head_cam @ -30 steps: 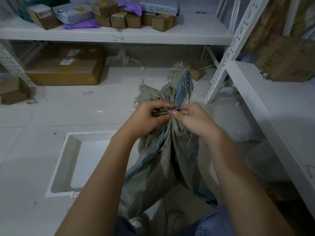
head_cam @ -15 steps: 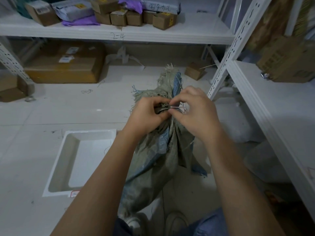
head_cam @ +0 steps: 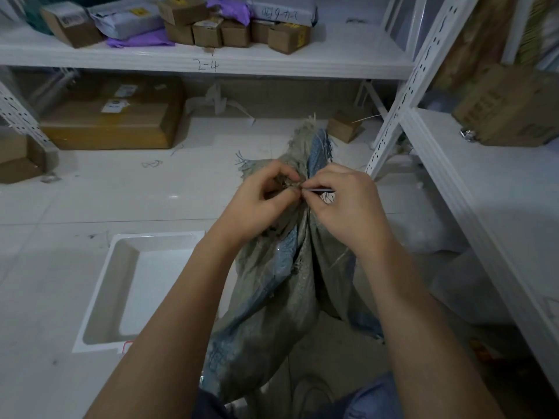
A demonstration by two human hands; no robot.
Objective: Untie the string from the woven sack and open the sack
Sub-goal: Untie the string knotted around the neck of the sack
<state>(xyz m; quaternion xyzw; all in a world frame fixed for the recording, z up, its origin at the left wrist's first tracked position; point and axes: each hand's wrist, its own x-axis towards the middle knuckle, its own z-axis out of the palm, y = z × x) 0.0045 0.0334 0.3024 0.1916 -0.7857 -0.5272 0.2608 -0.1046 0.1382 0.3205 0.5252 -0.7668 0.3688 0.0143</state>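
A white metal shelving unit (head_cam: 402, 104) runs along the back wall and down the right side, its upper shelf carrying small cardboard boxes (head_cam: 236, 31) and purple mailer bags (head_cam: 142, 40), with "2-4" written on the shelf edge. On the tiled floor (head_cam: 90, 192) below it lies a large flat cardboard box (head_cam: 106, 119), and nearer the camera a white rectangular tray (head_cam: 127, 285) lies on the floor, just left of the sack.

The woven sack (head_cam: 281, 297), grey-green with blue stripes, stands upright on the floor between the person's knees. Its long axis runs from the lower centre of the view up and away from the camera, and its gathered neck with the frayed mouth (head_cam: 311, 140) points upward and away, toward the back shelf.

Both bare forearms reach forward from the bottom corners and converge at the neck. The left hand (head_cam: 260, 201) is curled, knuckles up, thumb and forefinger pressed together on the knot of the string (head_cam: 295, 185) at the cinched neck. The right hand (head_cam: 348, 207) meets it from the other side, back of the hand toward the camera, fingertips pinching a thin strand of the same string, which shows as a short dark line running to the right over the thumb. The fingertips of the two hands nearly touch at the knot. The sack's mouth is tied shut.
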